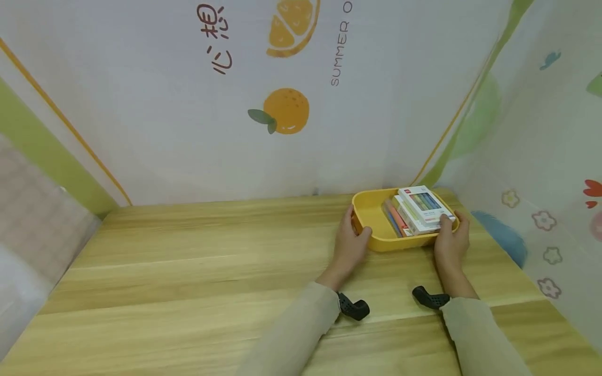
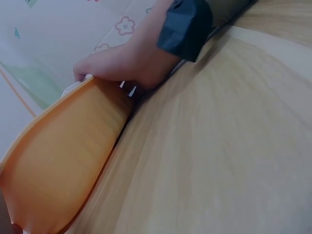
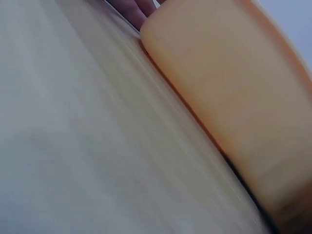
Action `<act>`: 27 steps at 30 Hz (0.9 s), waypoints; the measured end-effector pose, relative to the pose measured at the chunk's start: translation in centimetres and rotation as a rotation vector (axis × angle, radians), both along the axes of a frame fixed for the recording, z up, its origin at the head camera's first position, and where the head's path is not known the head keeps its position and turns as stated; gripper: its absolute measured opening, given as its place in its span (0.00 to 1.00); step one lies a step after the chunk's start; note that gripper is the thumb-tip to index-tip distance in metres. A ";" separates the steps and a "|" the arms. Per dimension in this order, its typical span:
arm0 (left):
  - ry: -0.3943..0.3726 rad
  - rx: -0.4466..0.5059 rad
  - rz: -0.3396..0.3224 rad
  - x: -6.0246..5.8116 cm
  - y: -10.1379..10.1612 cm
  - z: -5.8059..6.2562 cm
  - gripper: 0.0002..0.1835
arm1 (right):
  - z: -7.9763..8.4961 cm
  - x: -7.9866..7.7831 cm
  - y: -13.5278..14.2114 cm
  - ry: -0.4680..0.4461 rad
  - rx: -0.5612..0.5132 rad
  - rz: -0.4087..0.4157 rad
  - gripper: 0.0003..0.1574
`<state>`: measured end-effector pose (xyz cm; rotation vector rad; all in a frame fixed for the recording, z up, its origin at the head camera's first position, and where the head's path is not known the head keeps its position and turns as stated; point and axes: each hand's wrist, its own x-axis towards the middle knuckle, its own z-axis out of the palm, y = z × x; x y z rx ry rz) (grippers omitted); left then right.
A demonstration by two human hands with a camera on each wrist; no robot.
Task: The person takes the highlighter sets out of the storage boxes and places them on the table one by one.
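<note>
A yellow plastic tray (image 1: 397,244) with rounded corners sits at the back right of the wooden table. My left hand (image 1: 350,243) grips its left end, thumb over the rim and fingers along the outer wall. At the opposite end my right hand (image 1: 451,244) holds the right front corner, its thumb by the boxes inside. A white box (image 1: 423,202) printed with a row of coloured sticks lies on top of other flat boxes in the tray's right part. The tray's outer wall (image 2: 63,151) fills much of the left wrist view, low against the tabletop.
The wooden table (image 1: 188,271) extends to the left and front. Behind it hangs a white cloth (image 1: 188,130) with orange prints, and another printed cloth (image 1: 555,172) borders the right side near the tray. Each wrist wears a black strap piece (image 1: 354,308).
</note>
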<state>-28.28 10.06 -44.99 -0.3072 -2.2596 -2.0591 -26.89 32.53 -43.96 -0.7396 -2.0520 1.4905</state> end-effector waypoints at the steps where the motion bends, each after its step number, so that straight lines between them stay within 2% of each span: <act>1: 0.004 -0.001 0.001 -0.1 -0.1 0.0 0.39 | -0.1 0.1 -0.1 -0.005 0.007 0.002 0.40; 7: 0.014 -0.012 -0.002 -0.1 -1.1 0.1 0.40 | -0.2 0.5 -0.6 -0.001 0.053 0.021 0.40; 12: 0.008 0.012 0.000 0.5 -1.8 0.2 0.40 | -0.2 0.7 -0.8 0.006 0.077 0.061 0.40; 15: -0.011 0.021 -0.002 0.7 -1.8 -0.3 0.40 | -0.6 1.0 -0.7 0.010 0.083 0.068 0.40; 21: -0.003 0.048 -0.032 0.3 -1.5 -0.3 0.39 | -0.4 0.9 -0.4 0.053 0.087 0.054 0.39; 27: -0.004 0.015 -0.005 0.1 -1.9 -0.2 0.39 | -0.4 0.5 -0.6 0.046 0.070 0.082 0.39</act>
